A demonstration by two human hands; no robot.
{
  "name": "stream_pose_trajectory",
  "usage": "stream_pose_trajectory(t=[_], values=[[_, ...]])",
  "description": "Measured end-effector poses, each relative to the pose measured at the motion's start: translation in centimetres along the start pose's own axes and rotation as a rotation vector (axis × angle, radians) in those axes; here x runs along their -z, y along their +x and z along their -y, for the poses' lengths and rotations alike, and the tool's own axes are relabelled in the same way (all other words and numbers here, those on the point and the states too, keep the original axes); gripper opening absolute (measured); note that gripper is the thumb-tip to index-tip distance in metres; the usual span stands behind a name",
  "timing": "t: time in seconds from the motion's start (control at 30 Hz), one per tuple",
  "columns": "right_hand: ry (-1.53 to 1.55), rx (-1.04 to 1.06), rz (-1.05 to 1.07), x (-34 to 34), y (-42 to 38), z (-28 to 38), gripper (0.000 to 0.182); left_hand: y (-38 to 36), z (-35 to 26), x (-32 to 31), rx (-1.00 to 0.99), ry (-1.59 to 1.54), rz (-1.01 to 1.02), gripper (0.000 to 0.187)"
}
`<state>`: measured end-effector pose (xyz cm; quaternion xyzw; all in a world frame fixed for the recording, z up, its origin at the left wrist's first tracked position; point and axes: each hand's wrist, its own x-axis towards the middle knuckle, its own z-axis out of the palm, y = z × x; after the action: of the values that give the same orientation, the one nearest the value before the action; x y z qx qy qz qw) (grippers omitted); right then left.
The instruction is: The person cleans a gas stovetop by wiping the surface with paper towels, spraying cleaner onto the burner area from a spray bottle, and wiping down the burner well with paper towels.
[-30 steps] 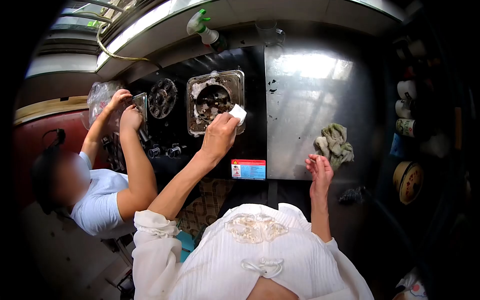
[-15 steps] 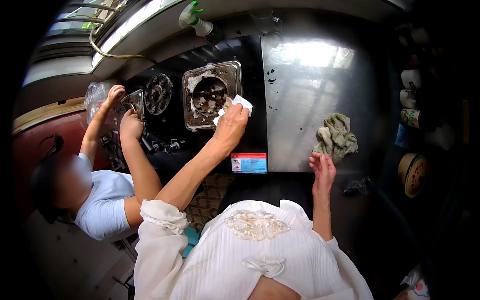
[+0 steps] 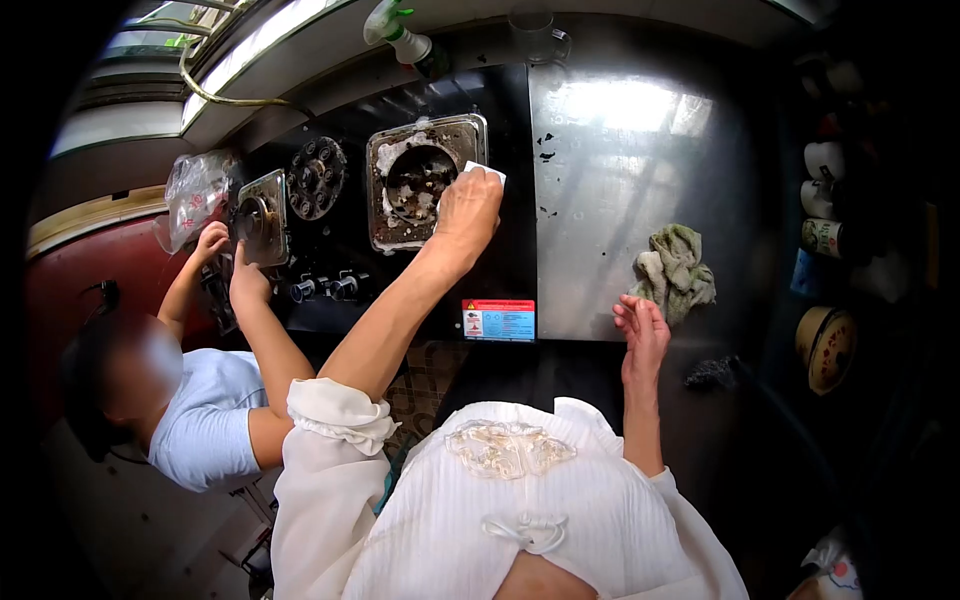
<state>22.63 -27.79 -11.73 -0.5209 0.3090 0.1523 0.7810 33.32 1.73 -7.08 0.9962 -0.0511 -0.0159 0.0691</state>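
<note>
My left hand (image 3: 468, 215) is closed on a folded white paper wipe (image 3: 488, 172). It is over the right side of a grimy square metal burner tray (image 3: 378, 218), which has white residue and dark crumbs in and around its round opening. The hand covers most of the wipe. My right hand (image 3: 643, 330) hovers at the front edge of the metal counter (image 3: 590, 200), its fingers loosely spread and holding nothing. Just beyond those fingertips lies a crumpled, stained greenish cloth (image 3: 678, 275).
On the left, a person in a light blue shirt (image 3: 215, 415) has both hands by a second burner tray (image 3: 270, 190). A round black burner part (image 3: 317, 178) sits between the trays. Behind stand a spray bottle (image 3: 405, 42) and glass mug (image 3: 538, 42).
My left hand has shifted slightly up and right over the tray with the wipe. The other person's hands have come down, showing more of the second tray. My right hand has barely moved.
</note>
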Motion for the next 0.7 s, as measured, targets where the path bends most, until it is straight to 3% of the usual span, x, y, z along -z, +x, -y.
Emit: stream_pose_trajectory(t=[0.17, 0.33, 0.47, 0.6, 0.7], values=[[-0.009, 0.002, -0.018, 0.9, -0.2, -0.2, 0.02, -2.8, -0.9, 0.0, -0.11, 0.03, 0.08, 0.008], [0.034, 0.009, -0.023, 0.9, 0.2, -0.2, 0.019, -5.8, -1.0, 2.0, -0.046, -0.074, 0.301, 0.015], [0.029, 0.036, 0.003, -0.7, 0.6, 0.6, 0.019, -6.8, 0.1, 4.0, 0.042, -0.229, 0.067, 0.004], [-0.065, 0.065, 0.09, -3.2, 1.2, 1.1, 0.017, -8.2, 0.1, 3.6, 0.126, -0.316, 0.041, 0.005], [-0.208, 0.099, 0.216, -5.8, 0.7, 1.8, 0.015, -9.2, -1.2, 2.2, 0.052, -0.29, -0.015, 0.011]])
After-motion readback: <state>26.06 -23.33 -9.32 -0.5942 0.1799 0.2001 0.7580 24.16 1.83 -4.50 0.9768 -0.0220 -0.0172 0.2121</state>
